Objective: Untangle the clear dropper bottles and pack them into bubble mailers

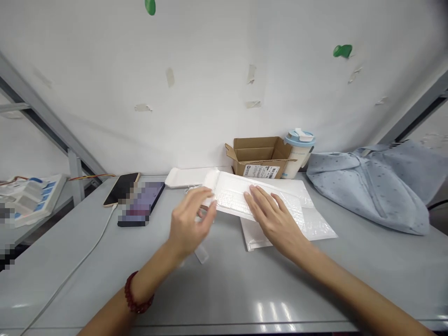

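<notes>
A white bubble mailer (229, 191) lies slanted over another white bubble mailer (320, 224) on the grey table. My left hand (192, 219) pinches the left end of the upper mailer between thumb and fingers, at its flap. My right hand (275, 217) rests flat on the mailer's face, fingers stretched out; its thumb is hidden. Beneath my left hand a small clear plastic strip (201, 254) lies on the table. Just behind the mailer's left end is a flat white packet (187, 177) with a thin white cord near it.
An open cardboard box (261, 156) and a lidded cup (297, 151) stand against the wall. To the right lies a light blue cloth bag (367, 191). On the left are a phone (122, 186) with a white cable (79, 266) and a dark flat device (143, 205).
</notes>
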`<action>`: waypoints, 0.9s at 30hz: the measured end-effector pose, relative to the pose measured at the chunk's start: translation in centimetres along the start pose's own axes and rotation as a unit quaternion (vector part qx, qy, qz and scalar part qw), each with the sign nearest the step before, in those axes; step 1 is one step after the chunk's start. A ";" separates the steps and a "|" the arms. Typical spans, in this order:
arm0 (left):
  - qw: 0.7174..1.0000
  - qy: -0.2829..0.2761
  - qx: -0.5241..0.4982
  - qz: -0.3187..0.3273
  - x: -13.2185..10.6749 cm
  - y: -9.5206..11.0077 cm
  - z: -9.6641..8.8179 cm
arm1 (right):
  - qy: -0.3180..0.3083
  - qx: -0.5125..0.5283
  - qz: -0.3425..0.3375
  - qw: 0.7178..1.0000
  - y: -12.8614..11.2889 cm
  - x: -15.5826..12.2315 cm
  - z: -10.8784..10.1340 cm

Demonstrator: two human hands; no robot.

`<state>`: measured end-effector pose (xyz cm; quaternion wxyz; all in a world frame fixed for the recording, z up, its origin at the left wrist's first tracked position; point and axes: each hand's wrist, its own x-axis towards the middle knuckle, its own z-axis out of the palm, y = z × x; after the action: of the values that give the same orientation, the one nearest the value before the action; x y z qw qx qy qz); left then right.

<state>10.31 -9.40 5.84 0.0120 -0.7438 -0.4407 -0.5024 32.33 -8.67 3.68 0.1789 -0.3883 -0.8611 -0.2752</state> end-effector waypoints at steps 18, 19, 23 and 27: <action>0.830 -0.277 -0.352 -0.333 0.5 0.3 0.5 | -0.066 0.124 0.001 0.990 -0.9 0.1 -0.9; 0.837 -0.287 -0.337 -0.322 0.3 0.5 0.7 | -0.066 0.129 0.002 0.990 -0.9 0.1 -0.9; 0.863 -0.307 -0.270 -0.296 -0.4 0.8 1.3 | -0.049 0.135 -0.003 0.990 -0.9 0.0 -0.8; 0.864 -0.313 -0.247 -0.307 -0.2 0.2 1.3 | -0.020 0.122 -0.017 0.992 -0.7 0.2 -0.8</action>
<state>11.38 -9.10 5.17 -0.4659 -0.6678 -0.4885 -0.3137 31.77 -9.44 4.13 0.2026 -0.3544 -0.8982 -0.1631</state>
